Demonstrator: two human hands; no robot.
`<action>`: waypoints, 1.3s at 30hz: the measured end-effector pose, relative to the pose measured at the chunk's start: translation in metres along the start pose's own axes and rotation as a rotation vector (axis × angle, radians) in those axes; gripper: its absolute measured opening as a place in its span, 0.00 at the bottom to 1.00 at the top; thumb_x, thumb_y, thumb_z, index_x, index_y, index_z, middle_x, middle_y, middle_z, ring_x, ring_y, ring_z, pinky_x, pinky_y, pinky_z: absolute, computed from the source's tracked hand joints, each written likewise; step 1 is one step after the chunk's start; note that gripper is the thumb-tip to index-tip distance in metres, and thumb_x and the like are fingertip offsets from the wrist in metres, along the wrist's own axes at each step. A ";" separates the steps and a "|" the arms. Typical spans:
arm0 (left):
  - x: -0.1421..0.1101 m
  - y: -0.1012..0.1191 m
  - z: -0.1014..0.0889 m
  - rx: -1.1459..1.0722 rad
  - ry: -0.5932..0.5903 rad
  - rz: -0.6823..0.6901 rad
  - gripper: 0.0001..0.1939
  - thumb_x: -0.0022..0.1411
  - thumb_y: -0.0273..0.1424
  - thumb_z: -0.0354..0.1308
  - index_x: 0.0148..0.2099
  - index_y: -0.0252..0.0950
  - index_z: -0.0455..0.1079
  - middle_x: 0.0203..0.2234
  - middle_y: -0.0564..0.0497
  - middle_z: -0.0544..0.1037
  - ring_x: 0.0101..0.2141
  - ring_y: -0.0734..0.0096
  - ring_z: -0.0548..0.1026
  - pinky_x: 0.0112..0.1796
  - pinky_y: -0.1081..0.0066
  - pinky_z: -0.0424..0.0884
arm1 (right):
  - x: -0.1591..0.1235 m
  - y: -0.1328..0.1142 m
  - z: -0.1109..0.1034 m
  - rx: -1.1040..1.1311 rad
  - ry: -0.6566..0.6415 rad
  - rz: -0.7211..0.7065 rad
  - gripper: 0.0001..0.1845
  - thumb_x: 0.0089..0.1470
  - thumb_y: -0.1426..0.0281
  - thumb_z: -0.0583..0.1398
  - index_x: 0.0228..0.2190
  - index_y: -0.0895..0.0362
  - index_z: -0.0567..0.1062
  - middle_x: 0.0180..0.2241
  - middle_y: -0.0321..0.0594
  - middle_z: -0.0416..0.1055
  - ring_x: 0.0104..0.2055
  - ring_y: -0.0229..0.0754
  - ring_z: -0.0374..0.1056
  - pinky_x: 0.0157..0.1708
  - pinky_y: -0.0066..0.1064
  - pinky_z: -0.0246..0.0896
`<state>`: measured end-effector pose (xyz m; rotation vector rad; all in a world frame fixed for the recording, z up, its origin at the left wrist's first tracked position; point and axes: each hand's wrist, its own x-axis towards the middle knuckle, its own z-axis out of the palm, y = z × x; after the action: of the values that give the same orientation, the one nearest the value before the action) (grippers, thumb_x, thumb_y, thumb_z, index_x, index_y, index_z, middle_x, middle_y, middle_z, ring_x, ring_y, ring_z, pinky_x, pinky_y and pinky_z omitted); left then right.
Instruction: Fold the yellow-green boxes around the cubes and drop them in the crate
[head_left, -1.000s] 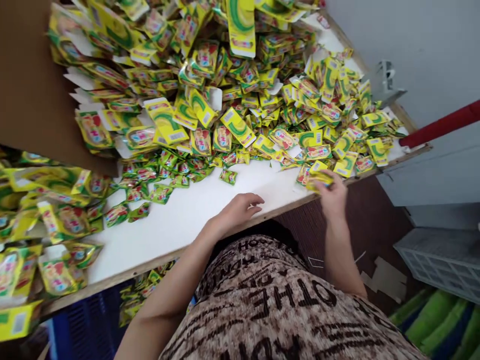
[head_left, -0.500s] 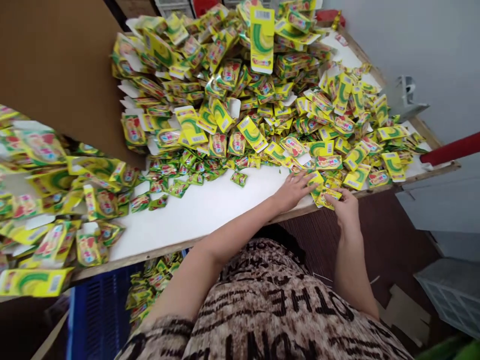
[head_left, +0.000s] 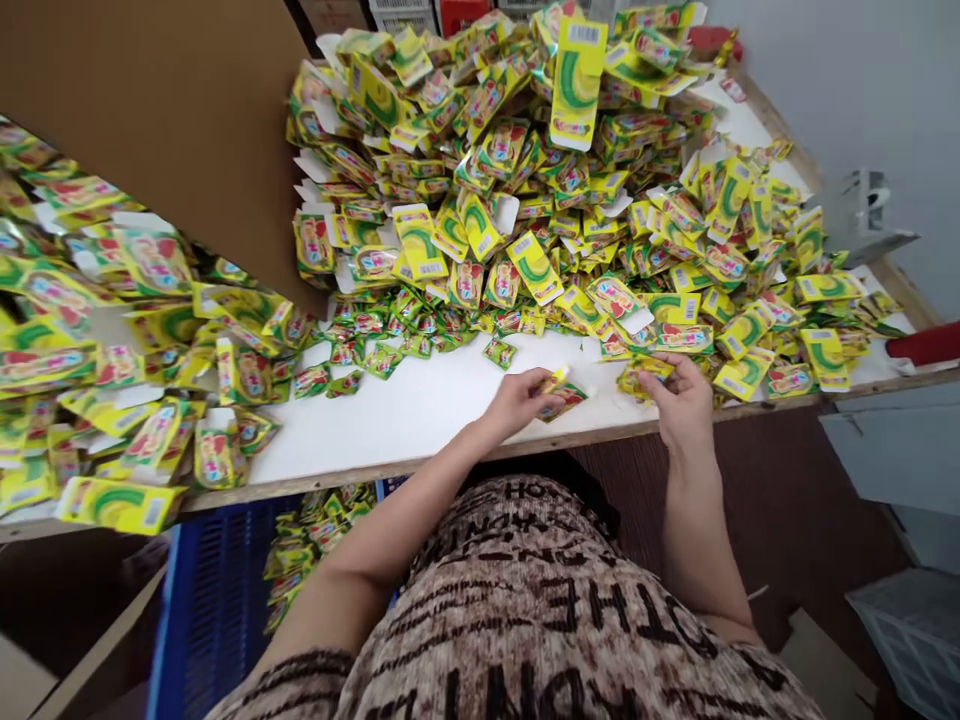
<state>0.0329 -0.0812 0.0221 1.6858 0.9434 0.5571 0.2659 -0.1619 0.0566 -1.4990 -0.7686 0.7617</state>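
Observation:
My left hand (head_left: 516,404), just over the table's front edge, has its fingers closed on a small yellow-and-green carton (head_left: 564,400) with red print. To the right of it, my right hand (head_left: 684,402) pinches a small yellow packet (head_left: 637,376) between thumb and fingers; its exact shape is partly covered by the fingers. Both hands work low over the white tabletop (head_left: 420,410). Behind them rises a large heap of yellow-and-green cartons (head_left: 534,268), many with white end flaps open. Small green sachets (head_left: 384,360) lie along the foot of the heap.
A tall brown cardboard panel (head_left: 180,130) stands at the left, with more cartons (head_left: 120,503) beside it. Below the table is a blue crate (head_left: 206,600) near several packets (head_left: 300,550). A metal bracket (head_left: 862,215) and a red pole (head_left: 926,346) are at the right edge.
My left hand has moved left, away from the right hand, and now grips a carton. My right hand stays near the edge with the yellow packet. The view has shifted slightly left.

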 end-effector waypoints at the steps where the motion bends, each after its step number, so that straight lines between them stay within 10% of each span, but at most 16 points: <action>1: -0.010 -0.004 -0.010 -0.102 0.034 -0.062 0.16 0.55 0.42 0.67 0.40 0.36 0.74 0.25 0.55 0.77 0.28 0.71 0.73 0.32 0.72 0.68 | -0.002 -0.003 0.020 -0.027 -0.049 -0.063 0.23 0.45 0.61 0.71 0.42 0.53 0.75 0.34 0.37 0.76 0.32 0.40 0.72 0.29 0.30 0.70; 9: -0.051 -0.033 -0.028 -0.478 0.266 -0.193 0.19 0.54 0.43 0.67 0.39 0.34 0.71 0.32 0.52 0.80 0.34 0.71 0.76 0.39 0.70 0.71 | -0.019 -0.004 0.122 -0.513 -0.473 -0.608 0.10 0.62 0.68 0.58 0.43 0.52 0.77 0.39 0.45 0.77 0.45 0.50 0.70 0.47 0.44 0.67; 27: -0.067 -0.043 -0.026 -0.544 0.220 -0.197 0.18 0.56 0.43 0.66 0.39 0.35 0.69 0.32 0.53 0.78 0.35 0.71 0.75 0.39 0.71 0.69 | -0.026 -0.004 0.124 -0.574 -0.486 -0.529 0.09 0.57 0.69 0.62 0.41 0.53 0.78 0.39 0.42 0.78 0.42 0.47 0.74 0.45 0.39 0.69; 34: -0.071 -0.033 -0.025 -0.562 0.173 -0.151 0.20 0.55 0.42 0.67 0.43 0.35 0.69 0.37 0.51 0.79 0.39 0.68 0.76 0.44 0.69 0.69 | -0.013 -0.044 0.131 -0.925 -1.009 -0.517 0.13 0.54 0.81 0.57 0.33 0.55 0.78 0.35 0.44 0.73 0.37 0.46 0.70 0.36 0.34 0.61; 39: -0.074 -0.031 -0.029 -0.674 0.167 -0.182 0.21 0.51 0.41 0.71 0.41 0.35 0.71 0.36 0.51 0.79 0.37 0.70 0.75 0.43 0.69 0.70 | -0.007 -0.045 0.133 -0.772 -0.962 -0.499 0.11 0.56 0.77 0.60 0.40 0.54 0.77 0.34 0.40 0.75 0.36 0.44 0.69 0.37 0.33 0.61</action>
<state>-0.0417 -0.1208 0.0087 0.9532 0.8839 0.7945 0.1504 -0.0904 0.0939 -1.4241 -2.2662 0.8223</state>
